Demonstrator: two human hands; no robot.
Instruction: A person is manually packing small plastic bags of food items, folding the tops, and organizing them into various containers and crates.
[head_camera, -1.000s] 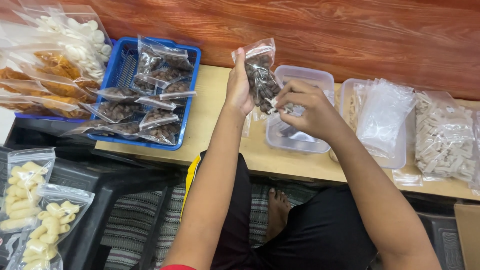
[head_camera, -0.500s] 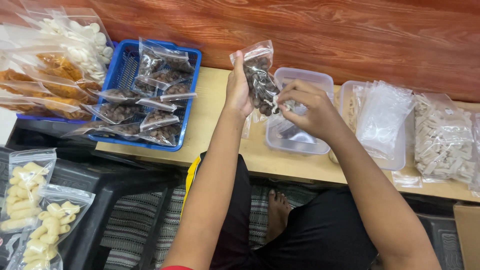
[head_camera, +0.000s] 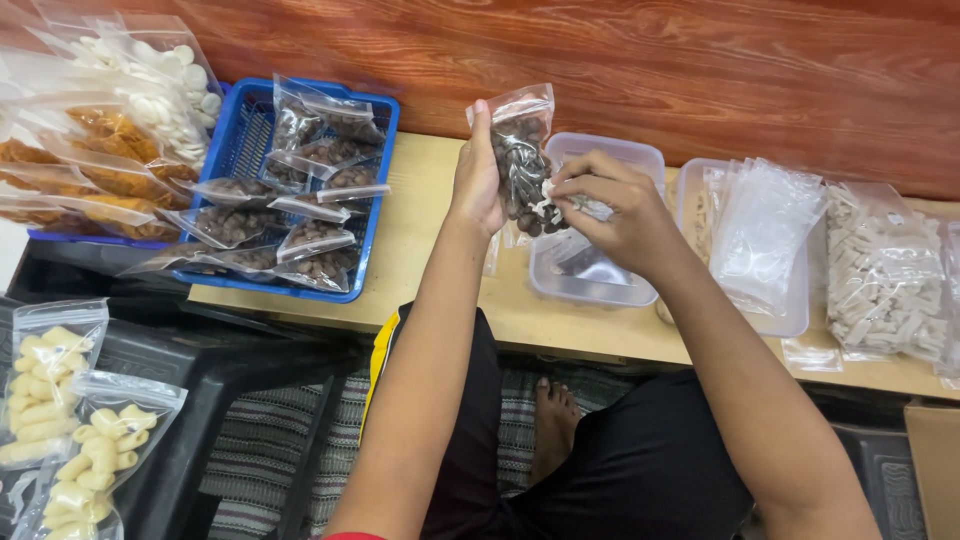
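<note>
My left hand holds a small clear zip bag of dark brown snack pieces upright by its left edge, above the wooden bench. My right hand pinches the bag's right side with bunched fingers; whether it also holds a few pieces I cannot tell. Right under both hands stands a clear plastic tub. Several filled bags of the same brown pieces lie in a blue basket to the left.
Bags of white and orange snacks pile at the far left. A second tub with empty clear bags and a bag of white sticks sit to the right. Two bags of pale yellow snacks lie at lower left.
Both hands and the bag have stayed nearly in place over the tub; the right hand's fingers shifted slightly against the bag's side.
</note>
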